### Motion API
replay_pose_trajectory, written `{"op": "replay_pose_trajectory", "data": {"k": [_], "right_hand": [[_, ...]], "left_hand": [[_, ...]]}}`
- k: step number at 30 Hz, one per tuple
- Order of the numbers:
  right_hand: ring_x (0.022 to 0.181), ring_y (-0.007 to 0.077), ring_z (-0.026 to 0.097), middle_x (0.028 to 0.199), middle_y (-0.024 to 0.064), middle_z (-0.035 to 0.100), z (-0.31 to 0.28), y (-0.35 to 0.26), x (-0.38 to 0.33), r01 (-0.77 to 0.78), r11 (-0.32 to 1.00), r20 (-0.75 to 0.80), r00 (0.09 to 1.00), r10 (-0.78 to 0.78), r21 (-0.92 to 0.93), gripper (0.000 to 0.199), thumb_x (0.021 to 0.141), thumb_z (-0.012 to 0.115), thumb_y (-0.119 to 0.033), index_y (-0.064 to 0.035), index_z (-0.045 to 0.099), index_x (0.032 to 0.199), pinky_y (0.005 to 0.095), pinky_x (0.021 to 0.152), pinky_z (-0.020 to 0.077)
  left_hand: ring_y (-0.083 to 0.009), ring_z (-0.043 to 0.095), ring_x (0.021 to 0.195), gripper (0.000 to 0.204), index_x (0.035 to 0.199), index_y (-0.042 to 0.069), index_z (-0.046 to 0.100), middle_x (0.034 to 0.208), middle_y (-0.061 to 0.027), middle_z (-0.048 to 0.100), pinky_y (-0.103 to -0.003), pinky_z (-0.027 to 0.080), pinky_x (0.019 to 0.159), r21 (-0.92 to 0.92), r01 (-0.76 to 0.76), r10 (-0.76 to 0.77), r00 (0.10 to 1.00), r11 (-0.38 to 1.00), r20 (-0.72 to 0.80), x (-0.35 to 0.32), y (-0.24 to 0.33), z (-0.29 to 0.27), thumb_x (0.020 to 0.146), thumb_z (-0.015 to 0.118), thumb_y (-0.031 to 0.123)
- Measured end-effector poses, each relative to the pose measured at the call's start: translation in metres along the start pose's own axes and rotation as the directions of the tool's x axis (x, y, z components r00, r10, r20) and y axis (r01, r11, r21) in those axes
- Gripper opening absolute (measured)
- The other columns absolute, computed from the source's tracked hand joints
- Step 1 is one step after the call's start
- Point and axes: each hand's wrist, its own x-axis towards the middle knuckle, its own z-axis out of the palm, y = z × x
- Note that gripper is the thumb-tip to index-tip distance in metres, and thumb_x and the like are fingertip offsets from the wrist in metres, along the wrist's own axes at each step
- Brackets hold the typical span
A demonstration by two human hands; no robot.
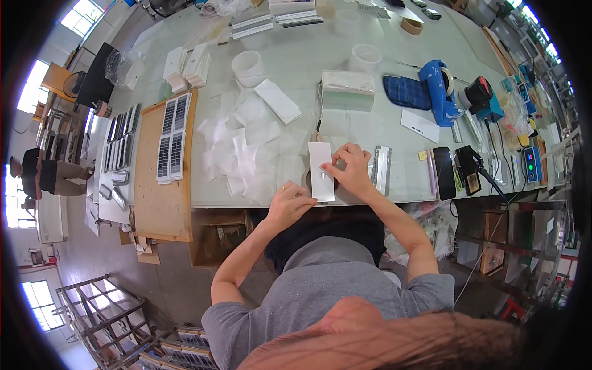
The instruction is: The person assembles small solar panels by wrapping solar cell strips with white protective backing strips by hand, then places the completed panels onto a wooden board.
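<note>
A narrow white rectangular panel lies lengthwise in front of me at the table's near edge, partly over a dark round thing that shows at its sides. My left hand is closed in a pinch at the panel's lower left corner. On the panel's right side, my right hand has its thumb on the white face and its fingers bent. A small mark shows near that thumb. Right of this hand lies a silvery ruler-like strip. Loose white translucent sheets are heaped to the left.
Behind the panel stand a clear-topped box and two translucent round tubs. White panels lie stacked nearby. Rightward are a blue tape dispenser and a phone. A tan board bears dark gridded strips. Another person stands far left.
</note>
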Motion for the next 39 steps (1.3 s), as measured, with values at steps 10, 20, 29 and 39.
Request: {"op": "replay_pose_trajectory", "data": {"k": [10, 20, 29, 39], "right_hand": [[0.098, 0.0207, 0.05, 0.101, 0.0031, 0.053, -0.003, -0.002, -0.001, -0.012, 0.997, -0.059, 0.998, 0.008, -0.074, 0.046, 0.069, 0.082, -0.039, -0.0118, 0.06, 0.099, 0.0397, 0.086, 0.0262], [0.107, 0.0284, 0.05, 0.117, 0.0043, 0.055, -0.033, -0.01, -0.007, 0.457, 0.89, 0.124, 0.883, -0.452, -0.006, 0.039, 0.068, 0.079, -0.028, -0.0176, 0.061, 0.102, 0.0439, 0.09, 0.0331], [0.082, 0.0089, 0.06, 0.085, 0.0018, 0.069, -0.06, -0.055, 0.029, -0.086, 0.758, 0.168, 0.985, -0.031, 0.646, 0.013, 0.086, 0.07, -0.011, -0.0038, 0.065, 0.095, 0.025, 0.081, 0.0433], [0.079, 0.0049, 0.059, 0.084, 0.0018, 0.069, -0.048, -0.037, 0.019, -0.366, 0.647, 0.343, 0.924, 0.168, 0.669, 0.014, 0.088, 0.069, -0.01, -0.0014, 0.065, 0.097, 0.0208, 0.075, 0.0448]], "left_hand": [[-0.0271, 0.057, 0.117, 0.014, 0.088, 0.009, 0.06, 0.108, -0.0054, 0.064, -0.044, 0.045, 0.1, 0.149, -0.191, 0.17, 0.976, 0.97, 0.139, 0.018, 0.015, -0.007, 0.079, 0.07, 0.011], [-0.0269, 0.061, 0.111, 0.029, 0.096, 0.01, 0.057, 0.11, -0.0075, 0.064, -0.051, 0.038, 0.106, 0.091, -0.13, 0.123, 0.989, 0.987, 0.079, 0.043, 0.018, -0.016, 0.069, 0.068, 0.005], [-0.0135, 0.061, 0.1, 0.027, 0.119, 0.004, 0.054, 0.108, -0.0035, 0.063, -0.035, 0.052, 0.086, -0.915, 0.385, -0.374, 0.871, 0.119, 0.318, 0.072, 0.034, -0.03, 0.097, 0.056, 0.02], [-0.0128, 0.063, 0.103, 0.027, 0.125, 0.003, 0.053, 0.115, -0.0049, 0.062, -0.033, 0.059, 0.081, -0.849, 0.522, -0.511, 0.754, 0.083, 0.413, 0.058, 0.04, -0.014, 0.098, 0.054, 0.008]]}}
